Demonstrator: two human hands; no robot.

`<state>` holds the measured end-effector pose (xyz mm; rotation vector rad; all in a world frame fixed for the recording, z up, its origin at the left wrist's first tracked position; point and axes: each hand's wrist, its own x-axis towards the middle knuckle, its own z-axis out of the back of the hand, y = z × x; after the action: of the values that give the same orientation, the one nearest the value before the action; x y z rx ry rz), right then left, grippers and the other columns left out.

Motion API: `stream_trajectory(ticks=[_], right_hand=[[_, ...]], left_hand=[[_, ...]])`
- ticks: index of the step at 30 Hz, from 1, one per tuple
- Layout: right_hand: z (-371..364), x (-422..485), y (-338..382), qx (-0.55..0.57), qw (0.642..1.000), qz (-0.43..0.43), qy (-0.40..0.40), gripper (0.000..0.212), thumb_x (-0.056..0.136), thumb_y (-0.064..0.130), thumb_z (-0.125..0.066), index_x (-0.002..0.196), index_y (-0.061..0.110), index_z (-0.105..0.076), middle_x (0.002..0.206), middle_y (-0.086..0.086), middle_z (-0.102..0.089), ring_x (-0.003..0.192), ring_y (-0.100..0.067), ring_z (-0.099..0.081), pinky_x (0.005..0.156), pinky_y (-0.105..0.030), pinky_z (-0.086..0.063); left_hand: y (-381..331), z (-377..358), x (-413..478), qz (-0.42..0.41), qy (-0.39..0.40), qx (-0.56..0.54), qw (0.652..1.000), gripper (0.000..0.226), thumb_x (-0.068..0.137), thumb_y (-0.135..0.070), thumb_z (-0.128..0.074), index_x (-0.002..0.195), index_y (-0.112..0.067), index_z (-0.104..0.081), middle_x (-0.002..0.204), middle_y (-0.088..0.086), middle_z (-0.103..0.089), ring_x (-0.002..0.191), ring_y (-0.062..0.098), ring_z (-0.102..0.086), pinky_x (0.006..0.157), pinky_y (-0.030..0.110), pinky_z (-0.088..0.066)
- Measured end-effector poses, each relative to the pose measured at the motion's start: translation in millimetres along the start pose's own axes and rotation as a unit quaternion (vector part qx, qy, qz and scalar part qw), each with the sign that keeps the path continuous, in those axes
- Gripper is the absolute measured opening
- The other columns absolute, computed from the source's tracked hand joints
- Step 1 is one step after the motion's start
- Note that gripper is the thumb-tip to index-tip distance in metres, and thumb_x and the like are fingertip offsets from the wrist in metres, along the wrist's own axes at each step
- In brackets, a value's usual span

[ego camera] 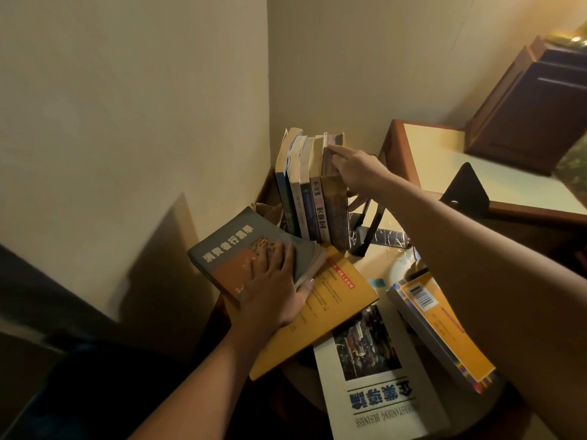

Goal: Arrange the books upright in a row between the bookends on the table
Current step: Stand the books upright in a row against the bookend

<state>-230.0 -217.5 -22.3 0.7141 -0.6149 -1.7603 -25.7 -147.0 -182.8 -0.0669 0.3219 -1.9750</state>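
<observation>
Several books (305, 185) stand upright in a row in the corner of the round table (381, 268). My right hand (359, 173) grips the rightmost standing book (337, 211) near its top, fingers on its pages and thumb below. A black bookend (368, 231) stands just right of that book. My left hand (273, 281) lies on a grey and orange book (241, 249), fingers spread on the cover and thumb under its page edge. Beneath it is a yellow book (330, 300). A white book (378, 376) and a thick yellow-covered book (444, 328) lie flat nearer me.
A second black bookend (468, 188) stands on a wood-edged side table (444, 157) to the right. A dark wooden cabinet (533, 106) sits behind it. Walls close in the corner behind and left of the row.
</observation>
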Motion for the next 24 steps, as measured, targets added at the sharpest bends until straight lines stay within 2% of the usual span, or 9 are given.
stream_trajectory(ticks=[4, 6, 10, 12, 16, 18, 20, 22, 24], right_hand=[[-5.9, -5.8, -9.7, -0.033, 0.997, 0.041, -0.061, 0.047, 0.106, 0.048, -0.033, 0.151, 0.038, -0.038, 0.137, -0.013, -0.057, 0.104, -0.029, -0.066, 0.077, -0.042, -0.062], [-5.6, -11.2, -15.9, -0.045, 0.997, 0.045, -0.047, 0.054, 0.105, 0.054, -0.032, 0.156, 0.038, -0.026, 0.146, -0.017, -0.050, 0.117, -0.030, -0.061, 0.088, -0.035, -0.055], [7.0, -31.1, -24.9, -0.092, 0.992, 0.086, -0.010, 0.064, 0.105, 0.051, -0.035, 0.160, 0.034, -0.008, 0.153, -0.018, -0.044, 0.126, -0.031, -0.056, 0.096, -0.041, -0.051], [11.8, -43.2, -31.7, -0.106, 0.987, 0.112, -0.035, 0.066, 0.105, 0.044, -0.044, 0.160, 0.032, -0.010, 0.152, -0.014, -0.046, 0.117, -0.028, -0.062, 0.090, -0.039, -0.054], [0.9, -70.5, -47.4, -0.114, 0.980, 0.149, -0.070, 0.075, 0.099, 0.032, -0.060, 0.160, 0.026, -0.016, 0.148, -0.011, -0.052, 0.117, -0.030, -0.064, 0.094, -0.045, -0.055], [-15.5, -84.1, -54.8, -0.112, 0.976, 0.167, -0.085, 0.071, 0.099, 0.026, -0.061, 0.159, 0.022, -0.023, 0.140, -0.012, -0.059, 0.103, -0.028, -0.070, 0.086, -0.037, -0.057], [-38.3, -96.8, -58.3, -0.098, 0.977, 0.172, -0.082, 0.063, 0.100, 0.024, -0.059, 0.156, 0.018, -0.030, 0.133, -0.014, -0.064, 0.096, -0.026, -0.071, 0.084, -0.034, -0.058], [-63.8, -106.4, -58.2, -0.090, 0.979, 0.175, -0.052, 0.058, 0.101, 0.026, -0.055, 0.155, 0.021, -0.034, 0.144, -0.009, -0.056, 0.118, -0.027, -0.063, 0.098, -0.041, -0.054], [-86.5, -111.8, -56.8, -0.127, 0.979, 0.161, -0.006, 0.056, 0.103, 0.032, -0.051, 0.156, 0.029, -0.032, 0.159, -0.004, -0.036, 0.141, -0.030, -0.041, 0.114, -0.049, -0.039]], left_hand=[[2.3, -2.0, 0.6, -0.003, 0.003, 0.002, 1.000, 0.085, 0.095, -0.072, -0.024, 0.158, -0.028, 0.010, 0.167, 0.004, 0.007, 0.153, 0.030, 0.009, 0.123, 0.053, 0.001], [1.7, -2.5, -0.1, -0.004, -0.003, 0.000, 1.000, 0.083, 0.094, -0.073, -0.021, 0.158, -0.028, 0.008, 0.168, 0.004, 0.006, 0.153, 0.030, 0.008, 0.123, 0.054, 0.001], [-0.5, 2.6, -2.7, 0.000, -0.008, -0.058, 0.998, 0.086, 0.091, -0.078, -0.007, 0.160, -0.026, -0.001, 0.168, 0.001, 0.001, 0.154, 0.025, 0.008, 0.121, 0.050, 0.006], [0.0, 8.8, -7.5, -0.003, -0.015, -0.110, 0.994, 0.083, 0.094, -0.076, -0.010, 0.159, -0.024, -0.013, 0.168, 0.000, -0.007, 0.154, 0.021, 0.004, 0.122, 0.048, 0.006], [13.8, 15.4, -23.2, -0.009, -0.091, -0.152, 0.984, 0.070, 0.097, -0.065, -0.025, 0.144, -0.018, -0.048, 0.156, 0.005, -0.041, 0.149, 0.024, -0.026, 0.120, 0.049, -0.012], [28.4, 16.4, -27.8, 0.037, -0.085, -0.131, 0.987, 0.081, 0.087, -0.075, -0.026, 0.142, -0.020, -0.050, 0.153, 0.005, -0.044, 0.145, 0.025, -0.029, 0.119, 0.048, -0.018], [42.4, 16.3, -32.0, 0.095, -0.074, -0.125, 0.985, 0.081, 0.086, -0.076, -0.037, 0.144, -0.020, -0.046, 0.156, 0.010, -0.037, 0.149, 0.030, -0.018, 0.121, 0.051, -0.015], [53.6, 14.0, -37.7, 0.164, -0.074, -0.162, 0.970, 0.075, 0.092, -0.066, -0.049, 0.148, -0.017, -0.040, 0.161, 0.015, -0.025, 0.151, 0.036, -0.008, 0.121, 0.054, -0.012], [57.0, 16.4, -44.0, 0.227, -0.062, -0.269, 0.934, 0.071, 0.093, -0.056, -0.055, 0.152, -0.021, -0.035, 0.162, 0.015, -0.018, 0.149, 0.039, -0.015, 0.120, 0.053, -0.022]])
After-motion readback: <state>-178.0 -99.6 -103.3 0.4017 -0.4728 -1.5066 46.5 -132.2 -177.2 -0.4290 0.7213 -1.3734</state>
